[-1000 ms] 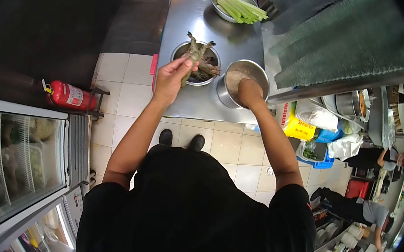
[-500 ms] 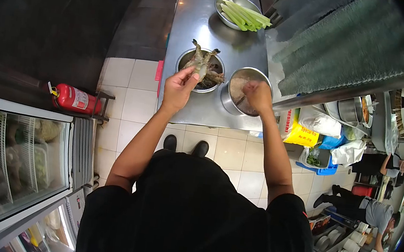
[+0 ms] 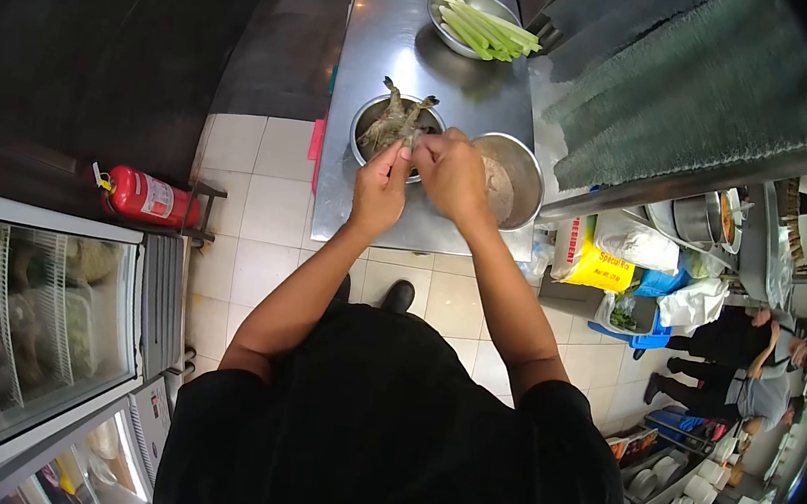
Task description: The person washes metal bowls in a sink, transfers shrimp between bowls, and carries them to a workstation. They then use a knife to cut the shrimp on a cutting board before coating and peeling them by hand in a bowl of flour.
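Observation:
Over a steel bowl of raw shrimp, my left hand pinches a shrimp between thumb and fingers. My right hand meets it there, its fingertips closed on the same shrimp; the exact grip is partly hidden by the knuckles. Right of the bowl stands a deeper steel pot, with pale pinkish-brown contents inside, below and beside my right wrist.
A steel bowl of cut celery stalks sits farther back on the steel table. A green cloth hangs at right, above a rail. Bags, crates and two people are to the right; a fire extinguisher and glass-door fridge at left.
My right hand has come out of the pot and moved left to the shrimp in my left hand. My left hand has shifted slightly right and lower. The people at right have changed position.

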A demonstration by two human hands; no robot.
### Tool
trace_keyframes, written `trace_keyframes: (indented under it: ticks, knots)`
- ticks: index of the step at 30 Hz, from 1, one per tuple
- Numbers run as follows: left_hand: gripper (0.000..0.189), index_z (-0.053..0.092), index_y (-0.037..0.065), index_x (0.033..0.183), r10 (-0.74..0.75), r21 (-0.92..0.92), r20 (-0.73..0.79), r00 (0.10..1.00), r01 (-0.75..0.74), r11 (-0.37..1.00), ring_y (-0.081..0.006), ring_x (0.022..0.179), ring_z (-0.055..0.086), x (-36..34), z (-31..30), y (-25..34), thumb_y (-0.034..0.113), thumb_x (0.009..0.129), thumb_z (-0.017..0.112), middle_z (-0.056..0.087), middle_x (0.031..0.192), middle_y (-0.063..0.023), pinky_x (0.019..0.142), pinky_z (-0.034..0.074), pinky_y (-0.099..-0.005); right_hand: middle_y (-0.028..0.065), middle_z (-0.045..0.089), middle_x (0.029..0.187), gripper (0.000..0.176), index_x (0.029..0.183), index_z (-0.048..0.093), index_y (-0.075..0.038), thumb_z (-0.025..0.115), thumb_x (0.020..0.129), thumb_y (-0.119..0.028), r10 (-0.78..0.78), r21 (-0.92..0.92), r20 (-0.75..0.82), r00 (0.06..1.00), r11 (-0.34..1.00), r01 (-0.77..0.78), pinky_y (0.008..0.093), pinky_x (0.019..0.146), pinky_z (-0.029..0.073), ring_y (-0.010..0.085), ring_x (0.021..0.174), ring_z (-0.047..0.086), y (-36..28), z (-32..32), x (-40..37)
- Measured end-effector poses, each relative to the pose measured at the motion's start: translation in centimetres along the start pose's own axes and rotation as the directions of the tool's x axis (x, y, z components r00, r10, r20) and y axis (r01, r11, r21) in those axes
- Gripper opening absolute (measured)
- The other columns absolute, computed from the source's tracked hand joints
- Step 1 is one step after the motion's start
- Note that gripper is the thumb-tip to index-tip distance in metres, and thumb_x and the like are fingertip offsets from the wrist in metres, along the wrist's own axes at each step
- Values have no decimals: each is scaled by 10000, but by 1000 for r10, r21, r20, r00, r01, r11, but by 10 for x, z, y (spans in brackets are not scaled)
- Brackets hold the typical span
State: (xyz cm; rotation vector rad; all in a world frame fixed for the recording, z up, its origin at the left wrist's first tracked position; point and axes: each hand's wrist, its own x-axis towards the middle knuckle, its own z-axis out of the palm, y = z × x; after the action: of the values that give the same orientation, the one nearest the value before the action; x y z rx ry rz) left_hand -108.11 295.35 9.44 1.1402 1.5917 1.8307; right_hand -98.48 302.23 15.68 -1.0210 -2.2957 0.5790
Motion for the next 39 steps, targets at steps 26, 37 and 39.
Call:
trace_keyframes:
  ticks: [26, 37, 39]
  knots:
    - [337, 607, -43, 1148, -302, -474, 132, 944, 328, 817, -70, 848, 580, -1, -17, 8, 230, 955, 561, 662, 969, -42, 774, 442, -199, 229, 660, 853, 136, 794, 709, -28, 596, 757, -92, 313, -502, 325, 892, 857, -118, 442, 738, 527, 364, 820, 660, 101, -5, -12]
    - [344, 638, -37, 1088, -229, -322, 98, 969, 248, 914, -23, 788, 490, -6, -16, 9, 260, 987, 495, 625, 883, 29, 696, 413, -182, 111, 565, 642, 114, 849, 690, -12, 682, 809, -119, 0, 152, -32, 999, 988, 5, 321, 529, 415, 223, 554, 527, 15, -39, -9]
    - [344, 642, -32, 1077, -251, -305, 114, 961, 274, 912, -22, 760, 469, -7, -13, 5, 265, 987, 493, 600, 843, 43, 669, 403, -182, 125, 573, 698, 96, 851, 695, -12, 686, 797, -91, -162, 136, -53, 985, 976, 168, 332, 542, 431, 231, 618, 553, 3, -28, -8]
